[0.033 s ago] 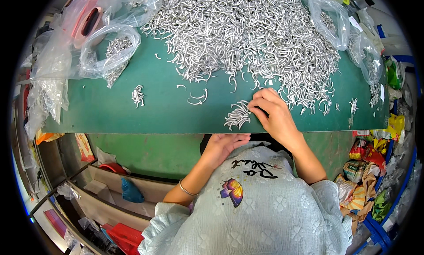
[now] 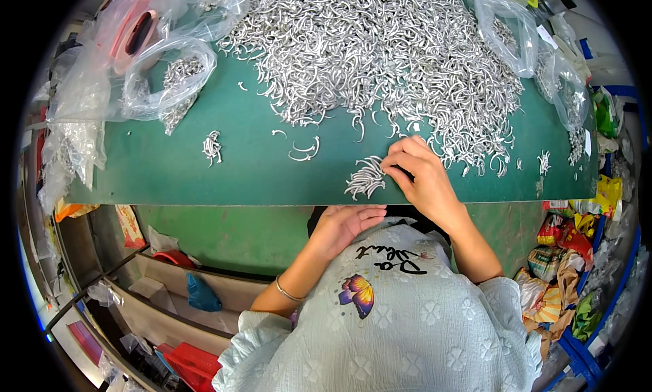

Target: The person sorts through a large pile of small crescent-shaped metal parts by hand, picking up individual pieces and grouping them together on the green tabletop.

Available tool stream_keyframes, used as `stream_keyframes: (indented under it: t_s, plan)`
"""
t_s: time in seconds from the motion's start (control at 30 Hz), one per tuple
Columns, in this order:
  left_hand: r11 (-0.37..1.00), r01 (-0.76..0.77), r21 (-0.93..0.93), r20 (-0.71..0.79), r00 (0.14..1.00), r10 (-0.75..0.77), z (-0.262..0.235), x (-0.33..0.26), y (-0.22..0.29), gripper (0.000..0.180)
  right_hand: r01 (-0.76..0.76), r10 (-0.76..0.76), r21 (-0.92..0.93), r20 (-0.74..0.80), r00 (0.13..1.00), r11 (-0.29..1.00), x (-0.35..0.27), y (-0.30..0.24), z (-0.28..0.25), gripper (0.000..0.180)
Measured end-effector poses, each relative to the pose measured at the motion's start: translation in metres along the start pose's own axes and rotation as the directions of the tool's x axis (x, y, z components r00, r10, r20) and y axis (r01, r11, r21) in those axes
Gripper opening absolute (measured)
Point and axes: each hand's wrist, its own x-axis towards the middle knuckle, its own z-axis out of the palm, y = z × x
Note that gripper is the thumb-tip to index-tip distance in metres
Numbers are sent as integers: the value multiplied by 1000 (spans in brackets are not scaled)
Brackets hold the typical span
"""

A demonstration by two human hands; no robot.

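Note:
A small cluster of curved silver metal pieces (image 2: 365, 179) lies on the green table (image 2: 258, 178) close to its front edge. At the cluster's right side my right hand (image 2: 419, 173) is closed in a pinch, thumb and forefinger together; whatever is between the fingertips is too small to make out. My left hand (image 2: 346, 227) rests just below the table's front edge, palm turned up, fingers stretched and holding nothing. Beyond both hands spreads a large heap of the same curved pieces (image 2: 380, 59).
Several loose pieces (image 2: 305, 149) and a small pile (image 2: 212, 148) lie left of my hands. Clear plastic bags with metal pieces stand at the left (image 2: 170, 79) and right (image 2: 565, 86). Below on the left is a drawer-like compartment (image 2: 176, 290); colourful packages (image 2: 553, 256) are stacked at the right.

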Motion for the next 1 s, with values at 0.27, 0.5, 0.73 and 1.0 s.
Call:
stream_keyframes:
  t_s: [0.27,0.5,0.73,1.0]
  plan:
    - [966,204,-158,-59,975,-215,6,5,4,53,18,-8,104,-90,996,994,7,-12,7,28]
    - [902,270,-339,207,956,-208,-30,13,-5,61,195,-193,-60,36,981,979,-8,-19,36,43]
    - [768,255,-587,258,958,-121,-20,12,-5,57,324,-316,-74,101,943,943,-27,-12,42,42]
    - [873,161,-460,-121,963,-242,-34,7,-3,38,454,-454,78,-6,891,888,-61,-4,52,26]
